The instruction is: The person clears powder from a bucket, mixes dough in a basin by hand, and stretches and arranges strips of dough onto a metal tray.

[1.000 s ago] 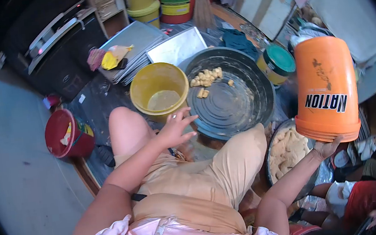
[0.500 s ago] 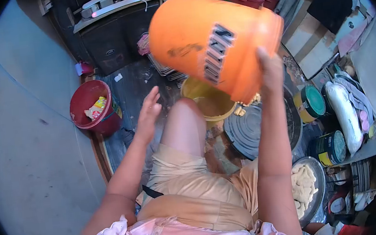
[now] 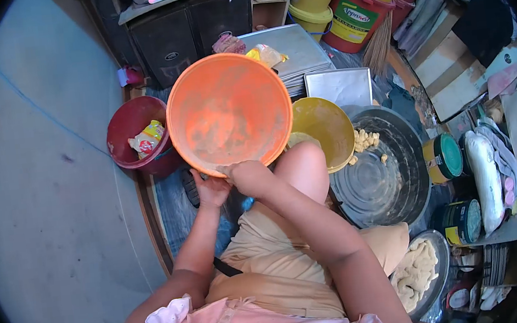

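The right hand (image 3: pixel 249 178) clenches the near rim of the orange bucket (image 3: pixel 228 111), tilted near the left edge of the floor (image 3: pixel 175 230), partly hiding the maroon bucket (image 3: pixel 123 125). Left hand (image 3: pixel 213 191) touches it; grip I cannot tell.

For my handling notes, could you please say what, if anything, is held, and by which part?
The orange bucket is held by its near rim in the right hand; the left hand is at the same edge, its grip unclear.

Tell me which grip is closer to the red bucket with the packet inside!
Left. The left grip is just right of the red bucket; the right grip is farther right, past the left one.
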Demonstrator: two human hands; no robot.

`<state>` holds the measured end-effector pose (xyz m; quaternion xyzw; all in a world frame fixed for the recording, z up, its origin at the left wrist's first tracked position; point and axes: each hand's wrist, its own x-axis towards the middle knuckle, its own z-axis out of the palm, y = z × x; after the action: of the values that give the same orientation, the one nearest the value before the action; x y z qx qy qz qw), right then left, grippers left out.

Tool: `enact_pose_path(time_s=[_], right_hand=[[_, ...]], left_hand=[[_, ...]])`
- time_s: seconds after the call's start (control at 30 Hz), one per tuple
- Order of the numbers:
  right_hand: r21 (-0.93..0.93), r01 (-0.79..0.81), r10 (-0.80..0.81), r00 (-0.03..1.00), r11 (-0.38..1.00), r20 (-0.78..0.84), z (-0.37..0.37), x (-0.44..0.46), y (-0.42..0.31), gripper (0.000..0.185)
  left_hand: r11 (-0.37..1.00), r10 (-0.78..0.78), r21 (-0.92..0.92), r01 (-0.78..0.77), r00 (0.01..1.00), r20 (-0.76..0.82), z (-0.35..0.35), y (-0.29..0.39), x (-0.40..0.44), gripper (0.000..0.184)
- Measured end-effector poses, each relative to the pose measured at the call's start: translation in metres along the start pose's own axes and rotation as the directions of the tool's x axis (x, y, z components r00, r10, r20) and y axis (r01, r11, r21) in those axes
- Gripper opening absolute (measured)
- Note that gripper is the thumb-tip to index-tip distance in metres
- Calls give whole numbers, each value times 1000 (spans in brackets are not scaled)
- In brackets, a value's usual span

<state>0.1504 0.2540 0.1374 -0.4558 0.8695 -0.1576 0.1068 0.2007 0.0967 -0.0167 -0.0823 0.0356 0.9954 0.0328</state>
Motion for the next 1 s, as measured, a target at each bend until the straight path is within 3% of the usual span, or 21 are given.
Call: enact_pose_path(time_s=[0.07,0.13,0.33,0.4,0.43,0.53,0.57,0.67,0.7,0.73,0.8,0.83,0.87,0.93,0.97,1.0], right_hand=[[-28,-5,5,1000,1000,-1,16,0,8,25],[-37,13,-14,999,999,-43,21,-1,15,25],[-114,-108,124,981,988,148,27,35,26,27],[-34,-145,149,961,989,232,26,41,35,33],[7,-159,151,949,987,276,26,43,36,36],[140,-105,99,994,985,49,32,38,45,45],[272,-131,115,991,953,73,8,37,43,52],[478,-149,263,948,866,-181,-33,21,53,52],[492,-69,248,918,868,-309,-43,13,67,50],[493,12,233,871,870,-432,-53,0,83,48],[475,-80,339,804,876,-489,-92,-47,99,44],[397,-186,385,767,899,-513,-101,-72,117,42],[427,-185,422,708,885,-567,-95,-98,146,42],[729,-149,641,613,668,-462,-93,-161,177,43],[753,-242,728,544,612,-417,-91,-194,185,43],[772,-327,806,459,544,-374,-87,-228,191,43]], left_hand=[[997,76,45,-70,982,-174,-2,-12,1,89],[997,58,65,-48,983,-174,-19,-16,6,88],[993,111,63,-96,948,-299,-51,-12,36,89],[986,160,100,-131,903,-398,-49,-9,44,89],[941,273,295,-164,884,-380,-47,-7,50,98],[951,178,309,7,806,-565,-73,13,66,106],[934,118,351,63,874,-471,-116,32,74,109],[889,282,455,52,721,-633,-60,18,64,101],[865,294,488,114,673,-679,-47,15,58,88],[794,287,577,192,718,-634,-41,11,52,82],[603,243,732,318,801,-548,-30,1,36,70],[560,212,772,301,848,-485,-1,-5,25,55],[433,249,869,241,894,-372,15,-10,18,51],[154,260,984,86,958,-124,39,-21,6,43],[-40,306,994,-102,946,110,59,-28,-1,35],[-253,235,947,-196,937,257,85,-35,-8,36]])
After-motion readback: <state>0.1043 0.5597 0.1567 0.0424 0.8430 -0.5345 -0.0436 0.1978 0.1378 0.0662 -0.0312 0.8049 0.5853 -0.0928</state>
